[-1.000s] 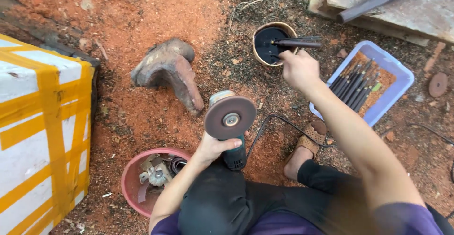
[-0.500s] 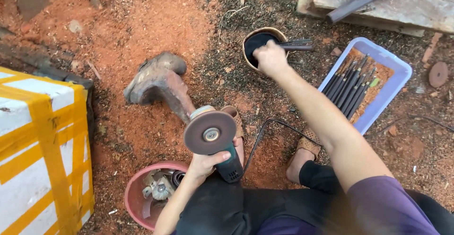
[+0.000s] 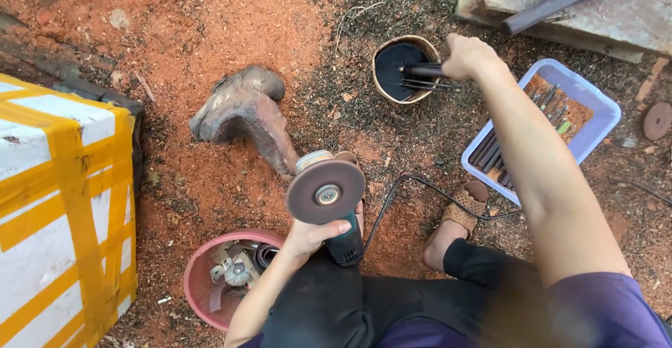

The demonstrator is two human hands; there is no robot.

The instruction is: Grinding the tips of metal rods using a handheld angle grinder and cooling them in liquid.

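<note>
My left hand (image 3: 313,235) grips an angle grinder (image 3: 334,208) with a teal body, its round sanding disc facing up towards me. My right hand (image 3: 467,57) reaches out over a small round pot (image 3: 381,75) of dark liquid and holds a dark rod (image 3: 420,70) whose end lies across the pot. Thin dark sticks lie beside it on the pot's right rim. A carved, curved wooden piece (image 3: 246,115) rests on reddish sawdust just beyond the grinder.
A blue plastic tray (image 3: 592,110) of metal tools sits right of my arm. A pink bowl (image 3: 198,288) with metal parts is near my left knee. A white box with yellow tape (image 3: 56,208) stands at left. My sandalled foot (image 3: 458,211) and the grinder's cord (image 3: 413,183) lie between.
My right hand has pulled back to the right of the pot, with the rod still over it. The grinder stays held in my left hand.
</note>
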